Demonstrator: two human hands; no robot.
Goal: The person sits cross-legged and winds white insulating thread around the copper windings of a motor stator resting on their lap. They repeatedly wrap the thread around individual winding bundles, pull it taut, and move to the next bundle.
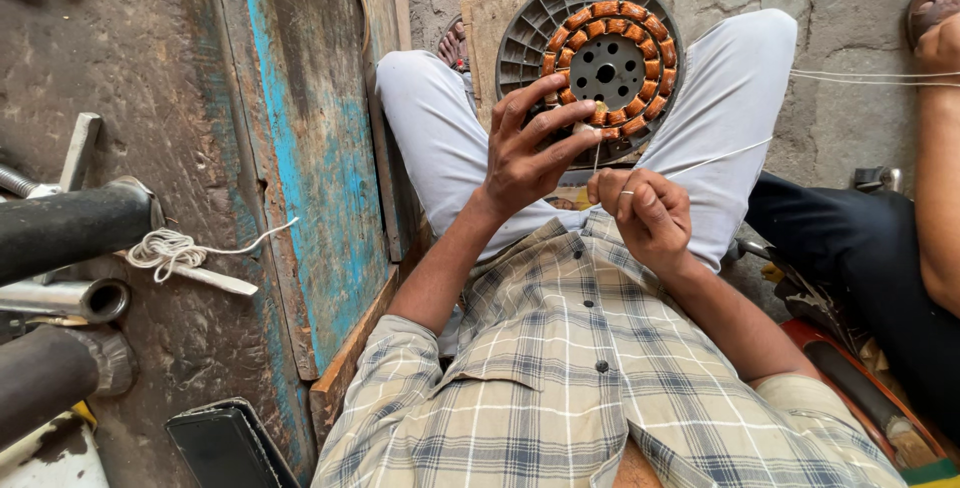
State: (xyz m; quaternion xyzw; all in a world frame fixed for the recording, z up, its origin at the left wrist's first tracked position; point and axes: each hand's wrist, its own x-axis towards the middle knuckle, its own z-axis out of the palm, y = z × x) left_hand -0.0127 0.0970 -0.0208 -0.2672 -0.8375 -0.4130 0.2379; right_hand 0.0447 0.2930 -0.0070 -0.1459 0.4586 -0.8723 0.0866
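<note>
A round grey motor stator [592, 58] with a ring of copper-coloured coils leans against a board between my knees. My left hand [527, 152] rests on its lower rim, fingers spread over the coils. Just below it, my right hand [645, 210] pinches a thin white thread [725, 156] that runs up to the coils and off to the right. I sit cross-legged in pale trousers and a checked shirt.
A worn blue-painted wooden plank [315, 148] stands at my left. A bundle of white string [168, 250] lies on the dark surface beside metal pipes [70, 228]. Another person's arm [938, 158] and dark-trousered leg are at the right. A black phone [228, 445] lies at bottom left.
</note>
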